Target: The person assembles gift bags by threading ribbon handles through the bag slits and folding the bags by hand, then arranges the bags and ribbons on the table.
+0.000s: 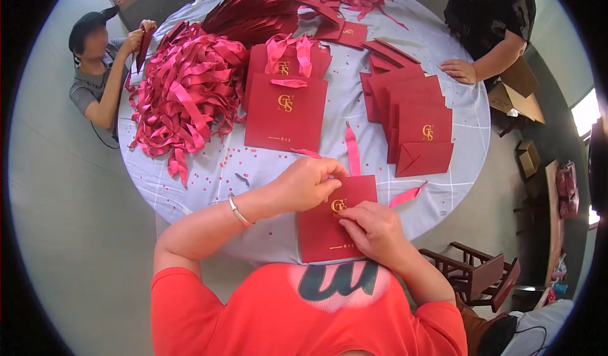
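Observation:
A flat red paper gift bag [323, 237] with gold lettering lies before me at the table's near edge. Over its upper left part, my left hand [315, 182] is closed, thumb and fingers pinched together; what they hold, if anything, is too small to make out. My right hand [375, 230] rests on the bag's right side, its thumb and forefinger pinched by the gold mark, their contents also unclear. One pink ribbon strip [353, 153] runs up from the bag's top edge. Another ribbon strip [407, 196] lies to its right, and a short ribbon end [306, 152] shows above my left hand.
Beyond my left hand stand red bags with ribbon handles [285, 115], beside a large ribbon heap [183, 90]. Red bags [421, 125] overlap at the right; more bags [253, 14] pile up at the back. Two people work across the round table [456, 159]. Wooden chairs [475, 273] stand right.

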`<state>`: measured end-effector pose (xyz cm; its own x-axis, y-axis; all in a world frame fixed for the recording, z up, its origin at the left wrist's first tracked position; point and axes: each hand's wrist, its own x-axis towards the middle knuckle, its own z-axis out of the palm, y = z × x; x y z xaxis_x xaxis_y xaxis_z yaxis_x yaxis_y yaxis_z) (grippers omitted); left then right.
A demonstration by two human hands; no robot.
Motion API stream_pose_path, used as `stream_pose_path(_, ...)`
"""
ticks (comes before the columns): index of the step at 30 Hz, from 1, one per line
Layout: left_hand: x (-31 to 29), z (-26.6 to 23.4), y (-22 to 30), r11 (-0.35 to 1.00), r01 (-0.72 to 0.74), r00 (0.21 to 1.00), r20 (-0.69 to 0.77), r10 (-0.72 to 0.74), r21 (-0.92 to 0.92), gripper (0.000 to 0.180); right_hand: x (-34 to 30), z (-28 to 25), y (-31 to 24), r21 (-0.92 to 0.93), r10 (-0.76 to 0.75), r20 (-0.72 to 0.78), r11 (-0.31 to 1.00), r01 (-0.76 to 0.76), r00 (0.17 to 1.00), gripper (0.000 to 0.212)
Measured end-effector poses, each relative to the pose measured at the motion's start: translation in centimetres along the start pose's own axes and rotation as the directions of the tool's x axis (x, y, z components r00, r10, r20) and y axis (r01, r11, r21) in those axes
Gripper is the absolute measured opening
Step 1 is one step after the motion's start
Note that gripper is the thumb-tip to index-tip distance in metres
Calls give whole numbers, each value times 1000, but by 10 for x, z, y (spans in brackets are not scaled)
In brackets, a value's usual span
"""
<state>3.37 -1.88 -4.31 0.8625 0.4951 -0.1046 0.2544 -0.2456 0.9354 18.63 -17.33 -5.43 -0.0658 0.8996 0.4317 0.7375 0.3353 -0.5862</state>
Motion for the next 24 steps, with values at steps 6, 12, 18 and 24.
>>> stream_pose_path(6,21,-14,33,957,281,944,197,-264,-68,25,-3,9,8,1,-65,-100,998,65,993,20)
stream_pose_path(12,40,-12,31,919,384,849,359,-388,87,28,-5,8,9,45,-25,-123,999,31,992,21)
stream_pose_path(18,38,-14,8,889,417,861,395,-321,-189,26,-5,7,14,162,-11,-150,986,36,989,20)
stream_pose_path(24,37,-15,0,880,414,855,431,-290,-230,26,0,4,10,235,5,-89,972,16,996,17)
